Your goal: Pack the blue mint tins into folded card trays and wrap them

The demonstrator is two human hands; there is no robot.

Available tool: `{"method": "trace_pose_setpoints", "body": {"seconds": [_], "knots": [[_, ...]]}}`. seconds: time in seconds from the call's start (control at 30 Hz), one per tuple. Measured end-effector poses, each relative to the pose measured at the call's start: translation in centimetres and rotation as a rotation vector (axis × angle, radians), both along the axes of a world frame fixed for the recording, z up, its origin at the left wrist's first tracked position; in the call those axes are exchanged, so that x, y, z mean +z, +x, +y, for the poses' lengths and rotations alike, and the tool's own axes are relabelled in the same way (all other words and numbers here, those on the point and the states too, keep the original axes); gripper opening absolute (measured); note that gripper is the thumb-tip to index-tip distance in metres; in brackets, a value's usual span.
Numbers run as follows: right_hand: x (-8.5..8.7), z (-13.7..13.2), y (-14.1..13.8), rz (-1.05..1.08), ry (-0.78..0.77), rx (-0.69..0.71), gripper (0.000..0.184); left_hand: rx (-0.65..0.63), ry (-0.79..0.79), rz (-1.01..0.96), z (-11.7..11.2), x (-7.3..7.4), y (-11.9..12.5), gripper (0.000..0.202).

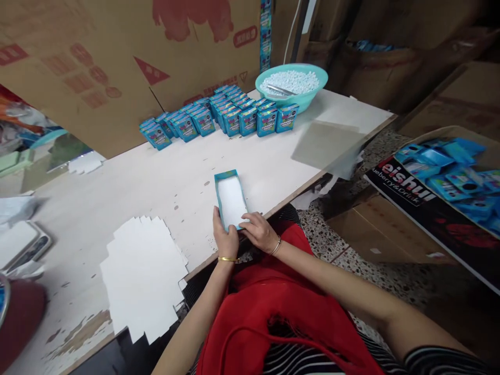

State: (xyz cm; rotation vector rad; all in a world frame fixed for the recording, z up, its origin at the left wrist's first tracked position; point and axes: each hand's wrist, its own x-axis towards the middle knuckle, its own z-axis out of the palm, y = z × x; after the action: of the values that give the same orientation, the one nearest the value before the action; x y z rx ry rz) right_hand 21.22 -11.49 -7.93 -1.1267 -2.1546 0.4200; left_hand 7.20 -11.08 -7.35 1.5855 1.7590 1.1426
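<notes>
A shallow open cardboard box (pixel 230 198), blue on its rim and white inside, lies at the front edge of the table with its near end toward me. My left hand (pixel 226 238) grips its near left corner, thumb over the near wall and fingers along the side. At the near right corner, the fingers of my right hand (pixel 260 232) are bent around the wall. Nothing shows inside the box. To the left, a fanned stack of white card blanks (pixel 142 276) overhangs the table edge.
Rows of small blue candy boxes (pixel 232 122) stand at the back. Behind them on the right is a turquoise basin (pixel 308 98) of white pellets (pixel 295 80) with a metal utensil (pixel 281 90). A large carton (pixel 390 229) at right holds blue packs (pixel 449 156).
</notes>
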Motion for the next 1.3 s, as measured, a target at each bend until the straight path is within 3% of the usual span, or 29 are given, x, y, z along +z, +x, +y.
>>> {"method": "trace_pose_setpoints", "body": {"seconds": [0.13,0.2,0.3,0.37,0.43,0.6,0.73,0.9,1.0,1.07,1.13,1.2,1.3], "knots": [[0.7,0.5,-0.2,-0.079,-0.037,-0.003,0.016,-0.089,0.142,0.186,-0.8,1.8,-1.3,0.051],[1.2,0.7,-0.4,-0.092,-0.034,-0.001,0.012,-0.23,0.175,0.347,-1.2,3.4,-2.2,0.043],[1.7,0.7,-0.8,-0.099,-0.027,-0.007,0.008,-0.546,0.047,0.654,-1.2,5.5,-3.0,0.034],[1.9,0.8,-1.0,-0.067,-0.043,0.007,0.006,-0.638,-0.062,0.784,-0.6,6.3,-3.0,0.03],[2.1,0.9,-1.0,0.005,-0.077,0.033,0.008,-0.632,-0.152,0.83,0.3,6.9,-2.7,0.027],[2.6,1.2,-0.7,0.267,-0.235,0.062,0.036,-0.66,-0.307,0.829,2.5,8.4,-2.1,0.023],[2.3,1.4,-0.8,0.453,-0.3,0.046,0.032,-0.712,-0.458,0.832,4.4,9.5,-2.0,0.024],[1.7,2.5,-2.1,0.603,-0.351,-0.209,0.046,-0.683,-0.58,0.789,4.6,9.3,-1.7,0.032],[1.4,4.1,-2.9,0.513,-0.375,-0.272,0.056,-0.617,-0.422,0.731,2.7,8.7,-1.6,0.039],[1.1,5.5,-3.0,0.419,-0.395,-0.271,0.059,-0.609,-0.207,0.738,1.8,8.5,-2.0,0.033],[0.9,7.0,-2.9,0.367,-0.405,-0.263,0.063,-0.611,0.042,0.744,2.6,8.8,-3.0,0.027],[0.8,8.8,-2.8,0.349,-0.378,-0.261,0.065,-0.556,0.235,0.713,5.6,9.4,-4.6,0.031],[0.8,12.1,-2.9,0.331,-0.338,-0.297,0.062,-0.359,0.309,0.669,13.8,10.6,-7.3,0.048]]}}
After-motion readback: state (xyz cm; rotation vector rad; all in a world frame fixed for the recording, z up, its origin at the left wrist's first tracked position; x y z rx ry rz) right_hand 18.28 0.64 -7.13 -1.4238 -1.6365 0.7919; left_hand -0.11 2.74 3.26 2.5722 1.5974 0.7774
